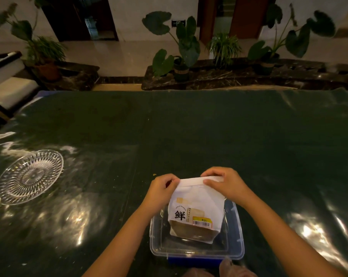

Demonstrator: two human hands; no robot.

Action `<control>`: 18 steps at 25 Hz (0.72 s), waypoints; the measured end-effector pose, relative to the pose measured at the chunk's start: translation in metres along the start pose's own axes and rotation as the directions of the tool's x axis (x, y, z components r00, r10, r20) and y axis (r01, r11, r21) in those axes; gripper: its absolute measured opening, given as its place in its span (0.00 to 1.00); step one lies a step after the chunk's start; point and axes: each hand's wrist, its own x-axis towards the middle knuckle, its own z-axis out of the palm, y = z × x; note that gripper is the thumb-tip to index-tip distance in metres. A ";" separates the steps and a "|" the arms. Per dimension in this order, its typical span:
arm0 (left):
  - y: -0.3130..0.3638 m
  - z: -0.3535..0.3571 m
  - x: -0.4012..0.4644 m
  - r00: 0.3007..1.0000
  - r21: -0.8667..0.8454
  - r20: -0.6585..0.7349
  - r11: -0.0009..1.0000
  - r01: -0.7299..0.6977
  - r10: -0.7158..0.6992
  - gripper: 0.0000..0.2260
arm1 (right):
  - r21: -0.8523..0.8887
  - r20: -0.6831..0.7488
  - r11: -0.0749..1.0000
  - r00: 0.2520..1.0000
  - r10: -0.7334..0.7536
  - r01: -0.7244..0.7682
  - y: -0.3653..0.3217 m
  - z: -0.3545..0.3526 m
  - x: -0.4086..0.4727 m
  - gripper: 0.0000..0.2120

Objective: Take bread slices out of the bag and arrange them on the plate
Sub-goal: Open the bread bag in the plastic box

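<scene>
Basically bread bag (195,212), white paper, stands upright in clear plastic tub (237,236), folded top strip closed. Looks light and crushable; slices inside likely soft, so grip by the fold, not the body. Left hand (161,188) pinches the strip's left end, right hand (227,184) pinches the right end, fingers closed on paper. Glass plate (9,196) bare, well apart to the left on the green worktop (189,126).
</scene>
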 end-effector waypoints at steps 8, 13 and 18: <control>0.013 -0.007 -0.006 0.978 0.064 0.010 0.976 -0.210 0.210 0.10 | 0.232 -0.122 0.967 0.983 0.138 -0.107 -0.004 0.011 0.003 0.07; 0.019 -0.006 -0.004 0.994 -0.080 -0.004 0.991 -0.108 0.108 0.09 | 0.215 -0.076 0.975 0.994 0.080 -0.061 -0.010 0.003 -0.010 0.03; 0.021 -0.008 0.002 0.990 -0.143 0.089 0.982 0.120 -0.108 0.03 | 0.022 -0.021 0.999 0.999 0.031 -0.031 -0.019 -0.009 -0.016 0.05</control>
